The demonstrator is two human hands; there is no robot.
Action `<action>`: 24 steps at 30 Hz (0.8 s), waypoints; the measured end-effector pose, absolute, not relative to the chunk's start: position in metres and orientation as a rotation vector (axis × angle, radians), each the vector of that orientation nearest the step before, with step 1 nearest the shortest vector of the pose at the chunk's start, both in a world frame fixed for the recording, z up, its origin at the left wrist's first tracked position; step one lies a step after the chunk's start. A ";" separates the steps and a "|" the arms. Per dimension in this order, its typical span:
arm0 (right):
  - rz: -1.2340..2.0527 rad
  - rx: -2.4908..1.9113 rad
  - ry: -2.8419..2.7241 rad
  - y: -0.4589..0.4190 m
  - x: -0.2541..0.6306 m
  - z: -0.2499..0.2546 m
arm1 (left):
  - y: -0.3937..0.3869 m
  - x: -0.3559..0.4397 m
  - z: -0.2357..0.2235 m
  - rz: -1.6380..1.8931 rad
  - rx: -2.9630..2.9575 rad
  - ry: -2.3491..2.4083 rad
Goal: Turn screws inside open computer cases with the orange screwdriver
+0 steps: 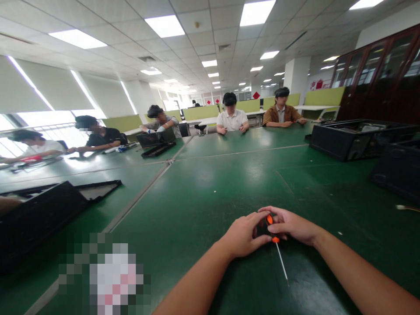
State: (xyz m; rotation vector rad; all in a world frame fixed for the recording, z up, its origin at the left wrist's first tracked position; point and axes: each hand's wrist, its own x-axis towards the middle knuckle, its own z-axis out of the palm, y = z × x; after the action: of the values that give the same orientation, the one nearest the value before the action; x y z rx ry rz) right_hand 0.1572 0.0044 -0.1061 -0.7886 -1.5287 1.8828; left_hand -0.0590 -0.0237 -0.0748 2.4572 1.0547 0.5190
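Observation:
A screwdriver (275,240) with an orange and black handle and a thin metal shaft is held low over the green tabletop. Its tip points down and toward me. My left hand (244,234) grips the handle from the left, with a fingertip near its top end and the thumb close to the orange collar. From the right, my right hand (292,225) pinches the same handle, thumb in front and the other fingers partly hidden behind it. Part of the black grip is covered by my fingers.
The green table (197,205) has a seam running across its left side. Black computer cases stand at the right (348,138) and left (42,218). A cable end (402,207) lies at the right edge. Several people sit around the far side, one beside an opened black case (155,140).

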 end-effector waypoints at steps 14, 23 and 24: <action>1.892 -0.777 -1.533 0.004 0.156 -0.105 | -0.023 -0.060 -0.074 0.514 2.452 1.030; 1.866 -0.827 -1.553 0.002 0.156 -0.105 | -0.024 -0.059 -0.072 0.488 2.482 1.056; 1.851 -0.844 -1.548 0.002 0.156 -0.105 | -0.024 -0.059 -0.072 0.488 2.484 1.056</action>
State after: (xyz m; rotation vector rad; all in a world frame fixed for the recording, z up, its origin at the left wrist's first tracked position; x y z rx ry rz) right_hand 0.1563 0.0018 -0.1053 -0.8438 -1.5480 1.8506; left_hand -0.0591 -0.0241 -0.0720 2.4839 1.0557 0.4876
